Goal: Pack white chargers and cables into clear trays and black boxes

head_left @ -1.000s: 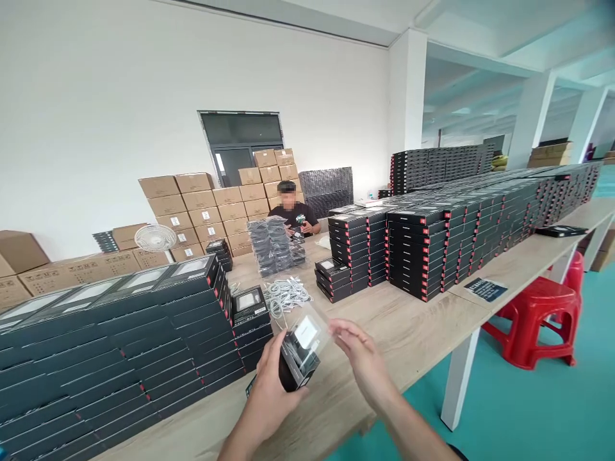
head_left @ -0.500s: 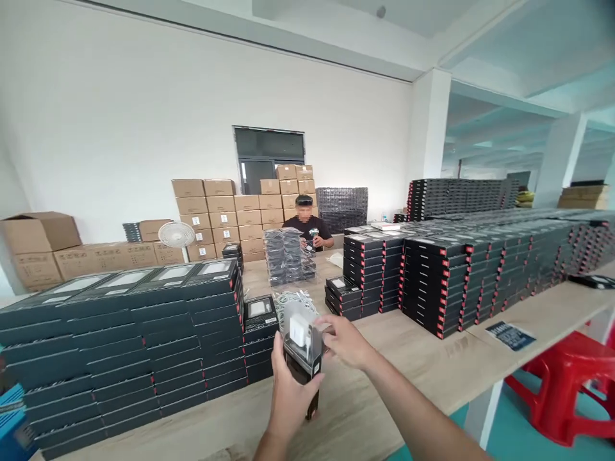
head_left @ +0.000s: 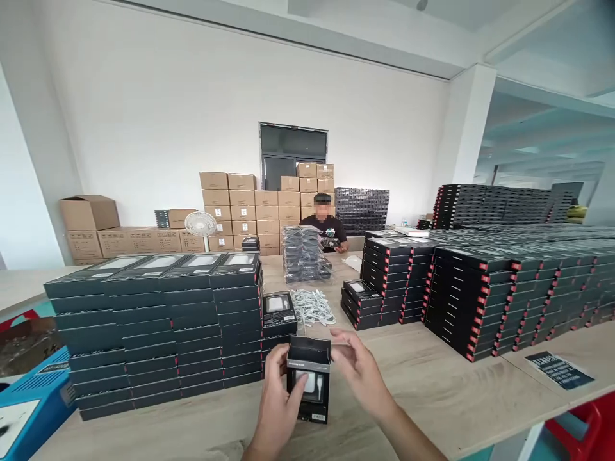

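A black cardboard charger box (head_left: 313, 415) stands upright at the front of the table, its top raised at the back. Through its front window a white charger plug and a white cable end show. My left hand (head_left: 281, 397) grips the box from the left, thumb across the window. On the other side is my right hand (head_left: 360, 371), fingers apart beside the box's upper right edge; whether a fingertip touches it I cannot tell. Just behind lies a heap of white cables (head_left: 313, 307), next to a short stack of boxes (head_left: 278, 314).
Rows of stacked black boxes (head_left: 158, 320) stand at left, with longer rows (head_left: 461, 301) at right. A bagged stack (head_left: 302, 253) sits mid-table before a seated person (head_left: 331, 227). A printed sheet (head_left: 560, 370) lies at right. A blue machine (head_left: 41, 397) and red stool (head_left: 581, 426) flank the table.
The clear insert with the plug and cable, earlier sticking out of the box top, is now down inside. The box front has turned towards me. My view has swung left.
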The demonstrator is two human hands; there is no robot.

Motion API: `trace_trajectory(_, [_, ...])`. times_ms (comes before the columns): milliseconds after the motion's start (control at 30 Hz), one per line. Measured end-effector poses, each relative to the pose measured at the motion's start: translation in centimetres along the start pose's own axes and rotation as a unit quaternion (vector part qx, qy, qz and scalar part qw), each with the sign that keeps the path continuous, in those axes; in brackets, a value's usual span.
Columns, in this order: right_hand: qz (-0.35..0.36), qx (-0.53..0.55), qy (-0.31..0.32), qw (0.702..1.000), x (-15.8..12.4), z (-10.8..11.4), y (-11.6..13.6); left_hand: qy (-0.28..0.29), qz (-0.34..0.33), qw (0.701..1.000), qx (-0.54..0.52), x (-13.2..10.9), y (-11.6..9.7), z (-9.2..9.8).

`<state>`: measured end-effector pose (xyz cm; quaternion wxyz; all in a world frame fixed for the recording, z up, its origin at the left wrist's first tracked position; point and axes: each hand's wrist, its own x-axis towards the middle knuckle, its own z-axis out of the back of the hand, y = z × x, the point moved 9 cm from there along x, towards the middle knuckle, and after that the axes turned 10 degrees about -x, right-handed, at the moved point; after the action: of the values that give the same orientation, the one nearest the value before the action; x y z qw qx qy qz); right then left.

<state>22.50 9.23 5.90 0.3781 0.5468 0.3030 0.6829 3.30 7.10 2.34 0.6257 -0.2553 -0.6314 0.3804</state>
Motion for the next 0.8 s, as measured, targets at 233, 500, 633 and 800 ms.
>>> trace_trajectory(233, [0.066, -0.112, -0.001, 0.992, -2.0, -0.9, -0.3, 0.047, -0.069, 0.993, 0.081, 0.7, -2.1, 1.1])
trace_trajectory(500, [0.064, -0.112, 0.032, 0.991, -1.0, -0.6, 1.6, 0.125, -0.014, 0.992, 0.0, 2.4, -3.9, 0.5])
trace_trajectory(633, [0.076, -0.118, 0.07, 0.988, -0.5, -0.5, 2.7, 0.157, 0.014, 0.988, -0.001, 3.1, -4.1, 0.0])
trace_trajectory(800, [0.068, -0.136, 0.088, 0.984, 0.6, -0.2, 3.1, 0.168, 0.033, 0.985, 0.003, 4.1, -3.9, -0.3])
